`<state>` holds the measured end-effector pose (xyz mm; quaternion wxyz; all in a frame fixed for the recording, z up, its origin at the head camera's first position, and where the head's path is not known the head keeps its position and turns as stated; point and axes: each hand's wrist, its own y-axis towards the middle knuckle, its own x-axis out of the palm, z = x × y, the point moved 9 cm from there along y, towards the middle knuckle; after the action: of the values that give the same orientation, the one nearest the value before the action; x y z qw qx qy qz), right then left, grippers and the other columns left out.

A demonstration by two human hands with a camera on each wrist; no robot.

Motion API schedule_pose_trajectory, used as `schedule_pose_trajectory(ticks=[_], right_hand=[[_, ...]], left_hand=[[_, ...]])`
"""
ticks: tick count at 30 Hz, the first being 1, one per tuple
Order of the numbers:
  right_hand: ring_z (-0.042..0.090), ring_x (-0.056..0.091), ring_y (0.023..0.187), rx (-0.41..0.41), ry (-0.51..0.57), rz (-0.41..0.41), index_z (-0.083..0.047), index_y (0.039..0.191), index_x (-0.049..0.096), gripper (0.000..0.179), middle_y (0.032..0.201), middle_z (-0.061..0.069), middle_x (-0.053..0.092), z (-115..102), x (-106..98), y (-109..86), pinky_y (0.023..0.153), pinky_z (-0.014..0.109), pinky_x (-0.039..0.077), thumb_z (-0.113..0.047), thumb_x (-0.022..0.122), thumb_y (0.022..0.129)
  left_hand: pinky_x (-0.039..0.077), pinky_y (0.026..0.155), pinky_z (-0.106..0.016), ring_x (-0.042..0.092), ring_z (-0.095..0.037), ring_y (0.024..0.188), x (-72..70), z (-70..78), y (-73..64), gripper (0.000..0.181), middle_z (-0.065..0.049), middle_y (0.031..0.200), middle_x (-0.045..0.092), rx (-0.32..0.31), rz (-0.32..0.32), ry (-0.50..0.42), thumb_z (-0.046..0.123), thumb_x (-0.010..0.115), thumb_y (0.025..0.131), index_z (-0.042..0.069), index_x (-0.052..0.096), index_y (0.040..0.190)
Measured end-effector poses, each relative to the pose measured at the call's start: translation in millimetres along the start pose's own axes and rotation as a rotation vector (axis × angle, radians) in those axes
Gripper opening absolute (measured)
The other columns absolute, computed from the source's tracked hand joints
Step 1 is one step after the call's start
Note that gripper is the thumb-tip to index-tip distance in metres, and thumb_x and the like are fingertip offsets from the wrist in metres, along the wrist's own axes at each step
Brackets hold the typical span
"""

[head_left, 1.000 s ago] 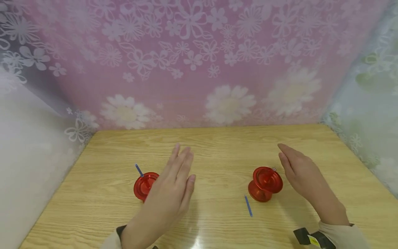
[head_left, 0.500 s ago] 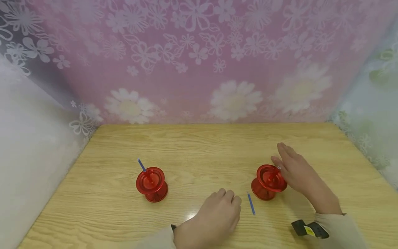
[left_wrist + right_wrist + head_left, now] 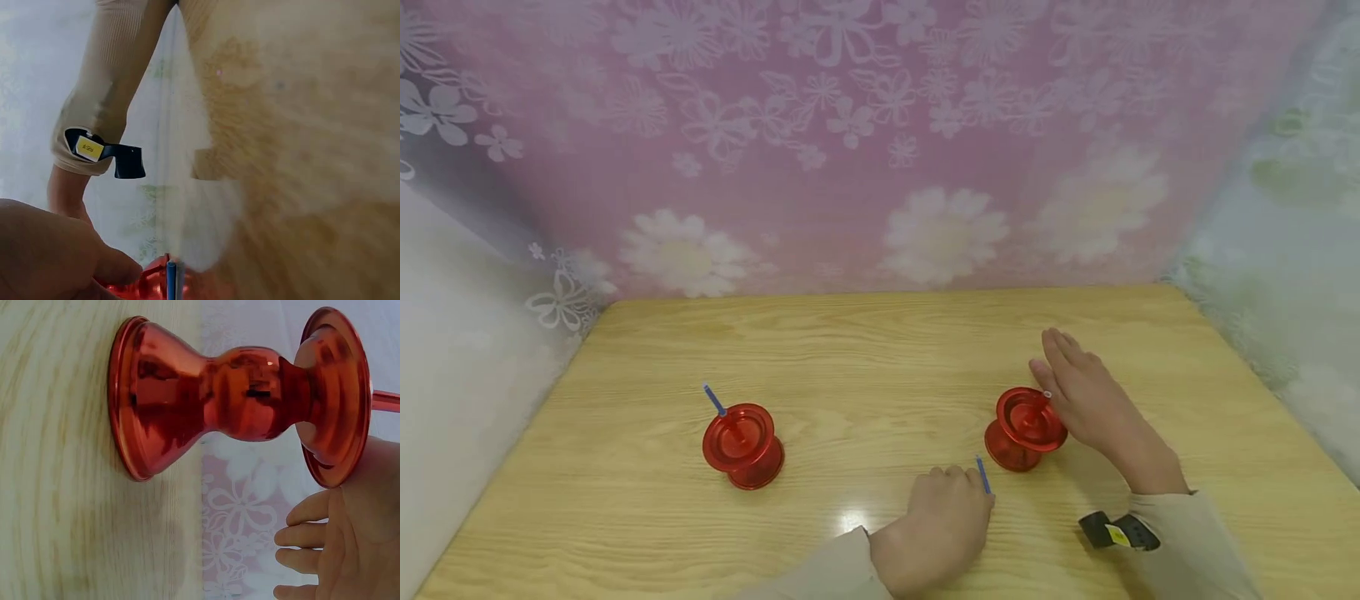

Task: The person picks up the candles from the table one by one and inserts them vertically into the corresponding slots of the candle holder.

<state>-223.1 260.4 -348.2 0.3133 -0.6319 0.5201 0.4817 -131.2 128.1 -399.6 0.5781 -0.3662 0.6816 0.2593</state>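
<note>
A slim blue candle [image 3: 982, 475] lies on the table, its lower end covered by my left hand [image 3: 943, 523]. That hand is bent over with knuckles up; I cannot tell whether its hidden fingertips pinch the candle. In the left wrist view the thumb sits beside the blue candle [image 3: 171, 280]. My right hand [image 3: 1093, 408] is held with straight fingers at the right rim of a shiny red candle holder [image 3: 1026, 429]. The right wrist view shows the holder [image 3: 244, 394] upright, with the palm [image 3: 369, 531] and fingers beyond its dish.
Another red candle holder [image 3: 743, 442] stands on the left with a blue candle [image 3: 715, 400] upright at its rim. Both are on a wooden table [image 3: 865, 350], which meets a pink floral backdrop [image 3: 820, 167] at its back edge.
My left hand has come away from the left holder, moving right and nearer me to the loose candle, its fingers now bent. My right hand has drawn in to the right holder's rim.
</note>
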Motion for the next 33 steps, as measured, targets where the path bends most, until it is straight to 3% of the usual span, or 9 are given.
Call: schedule_pose_trajectory(ticks=[3, 9, 14, 20, 25, 30, 33], right_hand=[[0.050, 0.015, 0.140, 0.003, -0.008, -0.015, 0.016, 0.146, 0.020, 0.066, 0.151, 0.036, 0.018, -2, 1, 1.3, 0.107, 0.068, 0.016, -0.037, 0.024, 0.107], [0.052, 0.015, 0.139, 0.014, 0.002, -0.028, 0.017, 0.146, 0.018, 0.065, 0.150, 0.038, 0.018, 3, 5, -1.1, 0.108, 0.068, 0.015, -0.035, 0.025, 0.107], [0.052, 0.016, 0.139, 0.007, 0.000, -0.017, 0.017, 0.145, 0.020, 0.065, 0.150, 0.037, 0.019, 2, 5, 2.6, 0.107, 0.068, 0.016, -0.036, 0.027, 0.107], [0.053, 0.015, 0.139, 0.016, 0.025, -0.029, 0.017, 0.145, 0.020, 0.065, 0.150, 0.038, 0.018, 1, 9, 5.7, 0.107, 0.068, 0.015, -0.036, 0.024, 0.107], [0.053, 0.014, 0.139, 0.018, 0.041, -0.040, 0.017, 0.146, 0.019, 0.065, 0.150, 0.038, 0.017, 0, 11, 5.6, 0.108, 0.068, 0.014, -0.036, 0.023, 0.107], [0.053, 0.015, 0.138, 0.012, 0.022, -0.041, 0.017, 0.145, 0.020, 0.065, 0.150, 0.038, 0.018, 0, 10, 6.1, 0.108, 0.068, 0.014, -0.035, 0.023, 0.107], [0.053, 0.014, 0.139, 0.006, 0.017, -0.041, 0.018, 0.145, 0.019, 0.064, 0.150, 0.039, 0.017, 1, 10, 5.8, 0.110, 0.066, 0.012, -0.034, 0.023, 0.107]], left_hand=[[0.040, 0.040, -0.024, 0.051, -0.008, 0.053, -2.9, 1.4, 2.0, 0.025, 0.007, 0.065, 0.053, -0.002, 0.050, 0.031, 0.040, 0.055, 0.096, 0.021, 0.067, 0.086], [0.040, 0.038, -0.026, 0.052, -0.008, 0.049, -1.0, 5.3, 12.9, 0.040, 0.009, 0.060, 0.050, -0.090, 0.029, -0.054, 0.051, 0.048, 0.097, 0.022, 0.060, 0.072], [0.036, 0.037, -0.025, 0.047, -0.006, 0.048, 1.6, 10.2, 18.3, 0.035, 0.010, 0.062, 0.046, -0.081, -0.004, 0.063, 0.045, 0.057, 0.093, 0.025, 0.059, 0.064], [0.038, 0.039, -0.023, 0.047, -0.004, 0.050, 6.1, 4.0, 20.6, 0.018, 0.009, 0.062, 0.047, -0.112, -0.053, 0.058, 0.035, 0.066, 0.088, 0.023, 0.061, 0.075], [0.040, 0.040, -0.022, 0.047, -0.002, 0.051, 5.6, 2.3, 20.0, 0.019, 0.011, 0.062, 0.050, -0.059, -0.073, 0.039, 0.031, 0.068, 0.087, 0.024, 0.063, 0.070], [0.042, 0.040, -0.024, 0.049, -0.002, 0.052, 0.4, 2.8, 21.2, 0.024, 0.012, 0.060, 0.053, -0.005, -0.038, -0.012, 0.027, 0.069, 0.087, 0.026, 0.064, 0.063], [0.041, 0.039, -0.023, 0.049, -0.003, 0.050, -2.0, 2.7, 20.4, 0.025, 0.012, 0.060, 0.053, 0.019, -0.011, 0.021, 0.028, 0.067, 0.088, 0.027, 0.063, 0.064]])
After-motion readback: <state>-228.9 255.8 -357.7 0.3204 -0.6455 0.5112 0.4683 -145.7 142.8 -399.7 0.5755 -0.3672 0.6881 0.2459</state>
